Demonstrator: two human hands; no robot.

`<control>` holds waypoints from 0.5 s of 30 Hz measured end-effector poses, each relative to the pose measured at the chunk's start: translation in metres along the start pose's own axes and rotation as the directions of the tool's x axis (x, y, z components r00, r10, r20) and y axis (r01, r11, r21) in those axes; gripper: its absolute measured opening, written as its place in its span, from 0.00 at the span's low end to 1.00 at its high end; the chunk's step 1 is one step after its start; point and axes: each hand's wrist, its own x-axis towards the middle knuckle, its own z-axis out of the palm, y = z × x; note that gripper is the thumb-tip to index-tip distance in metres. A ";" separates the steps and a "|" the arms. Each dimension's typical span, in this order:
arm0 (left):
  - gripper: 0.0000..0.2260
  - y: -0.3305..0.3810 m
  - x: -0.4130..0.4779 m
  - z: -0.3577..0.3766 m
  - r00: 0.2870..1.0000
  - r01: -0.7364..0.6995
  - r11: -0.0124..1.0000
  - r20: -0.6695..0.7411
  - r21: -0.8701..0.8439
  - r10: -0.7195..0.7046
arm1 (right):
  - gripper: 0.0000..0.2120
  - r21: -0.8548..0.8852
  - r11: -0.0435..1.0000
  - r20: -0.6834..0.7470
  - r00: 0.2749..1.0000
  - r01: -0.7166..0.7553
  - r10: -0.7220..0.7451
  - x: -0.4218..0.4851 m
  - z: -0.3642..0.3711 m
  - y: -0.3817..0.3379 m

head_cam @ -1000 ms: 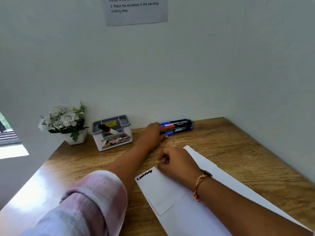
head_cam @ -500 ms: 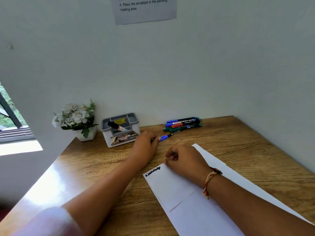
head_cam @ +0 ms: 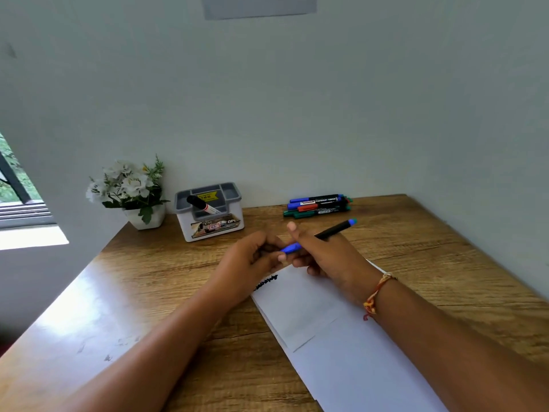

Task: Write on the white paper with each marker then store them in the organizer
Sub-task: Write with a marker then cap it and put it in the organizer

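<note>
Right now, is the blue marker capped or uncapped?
Capped, it seems: the blue cap, pinched by the left hand, lines up with the black barrel, no tip showing; the right hand covers the joint.

Blue marker (head_cam: 333, 231) — now in right hand (head_cam: 328, 257) too

- We read this as a small office or study nook, i.e. a desk corner.
- Furniture: wooden desk (head_cam: 416, 251) set into a corner of plain wall (head_cam: 297, 114); sheet (head_cam: 258, 7) posted above, text not legible.
- Stationery: desk organizer (head_cam: 209, 230), loose markers (head_cam: 318, 205) near the wall, white paper (head_cam: 341, 352).
- Decor and light: pot of white flowers (head_cam: 127, 185) by the organizer; window (head_cam: 17, 197) at left w/ daylight.
</note>
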 end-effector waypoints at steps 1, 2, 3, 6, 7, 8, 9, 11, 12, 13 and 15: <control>0.06 -0.001 0.000 0.000 1.000 0.005 0.999 0.002 -0.046 -0.005 | 0.24 0.033 0.999 0.004 1.000 -0.009 0.008 0.000 0.000 0.000; 0.07 -0.002 0.001 0.000 1.000 0.007 0.996 0.004 -0.092 -0.007 | 0.23 0.066 0.998 0.010 1.000 -0.013 0.012 0.000 0.000 0.000; 0.09 -0.003 0.001 -0.001 1.000 -0.002 0.993 0.005 -0.116 0.003 | 0.22 0.096 0.995 0.017 1.000 -0.015 0.014 0.000 0.000 -0.001; 0.14 -0.005 0.001 -0.001 0.997 -0.068 0.998 0.033 -0.011 0.069 | 0.20 0.152 0.988 0.046 0.999 -0.024 0.018 -0.002 0.001 -0.003; 0.13 -0.005 0.000 -0.001 0.995 -0.091 0.995 0.042 0.034 0.090 | 0.19 0.156 0.988 0.057 0.998 -0.023 0.014 -0.001 0.002 -0.003; 0.13 -0.004 0.000 0.000 0.994 -0.098 0.994 0.044 0.047 0.096 | 0.18 0.159 0.987 0.067 0.998 -0.020 0.010 -0.002 0.002 -0.003; 0.13 -0.004 0.000 0.000 0.995 -0.093 0.995 0.044 0.020 0.092 | 0.17 0.165 0.986 0.081 0.997 -0.016 0.003 -0.002 0.002 -0.003; 0.14 -0.003 0.002 0.000 0.997 -0.058 0.995 0.048 -0.086 0.063 | 0.15 0.185 0.983 0.126 0.992 -0.015 -0.009 -0.002 0.001 -0.004; 0.14 -0.003 0.002 -0.001 0.998 -0.039 0.990 0.052 -0.132 0.047 | 0.14 0.199 0.980 0.147 0.989 -0.018 -0.012 -0.003 0.001 -0.004; 0.14 -0.003 0.002 -0.003 0.998 -0.025 0.986 0.059 -0.164 0.035 | 0.12 0.214 0.977 0.162 0.987 -0.021 -0.014 -0.003 0.001 -0.004; 0.13 -0.004 0.002 -0.006 0.996 -0.015 0.981 0.080 -0.192 0.031 | 0.11 0.248 0.968 0.182 0.983 -0.034 -0.012 -0.004 0.001 -0.004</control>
